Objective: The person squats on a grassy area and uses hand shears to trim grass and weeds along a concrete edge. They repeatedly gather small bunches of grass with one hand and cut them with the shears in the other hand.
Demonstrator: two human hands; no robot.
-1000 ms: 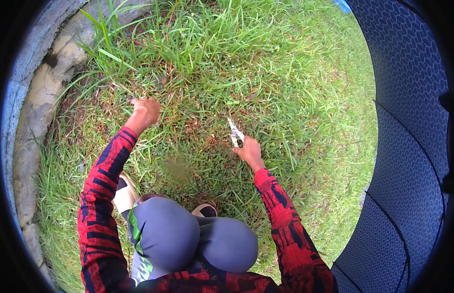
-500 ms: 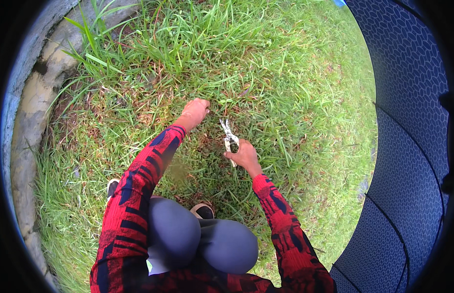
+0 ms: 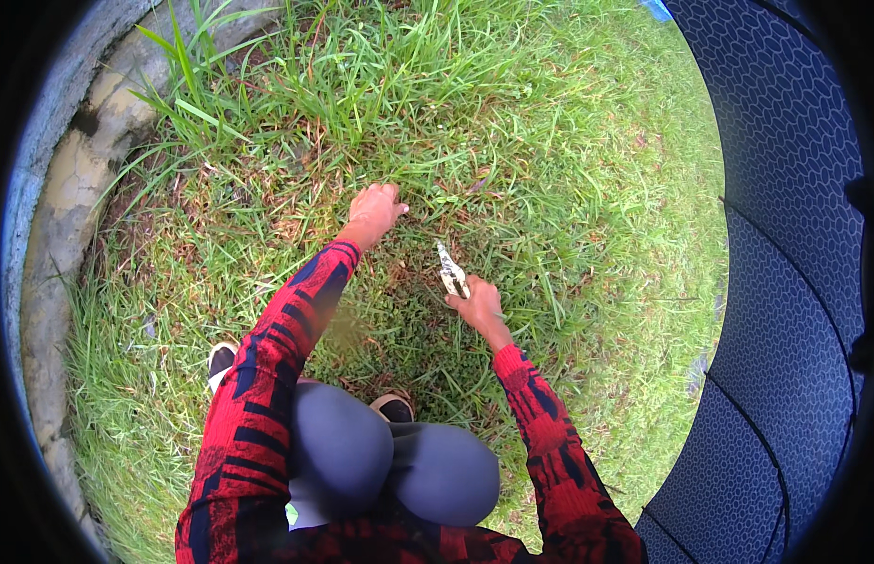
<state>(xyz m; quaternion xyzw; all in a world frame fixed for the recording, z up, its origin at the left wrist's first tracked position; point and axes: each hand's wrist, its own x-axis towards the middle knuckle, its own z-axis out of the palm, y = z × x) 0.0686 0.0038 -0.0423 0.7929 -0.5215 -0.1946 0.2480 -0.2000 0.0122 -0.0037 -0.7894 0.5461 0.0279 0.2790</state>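
My left hand point(image 3: 376, 211) reaches into the low grass point(image 3: 409, 169) just above the middle of the view, its fingers curled down; whatever is between them is too small to make out. A little below and to its right, my right hand point(image 3: 479, 310) grips light-coloured metal shears point(image 3: 453, 273), which point up toward the grass near the left hand, their blades together. The two hands are apart. My bent knees point(image 3: 333, 451) and shoes point(image 3: 394, 407) show below, between the red-and-dark sleeves.
A weathered concrete wall edge point(image 3: 70, 188) curves along the left. A dark blue patterned fabric panel with black ribs point(image 3: 785, 273) runs down the right side. Taller grass clumps point(image 3: 202, 94) grow at the upper left, near the concrete.
My left hand has moved right from the left patch of grass toward the shears. The shears, spread half a second ago, have closed and sit slightly lower now.
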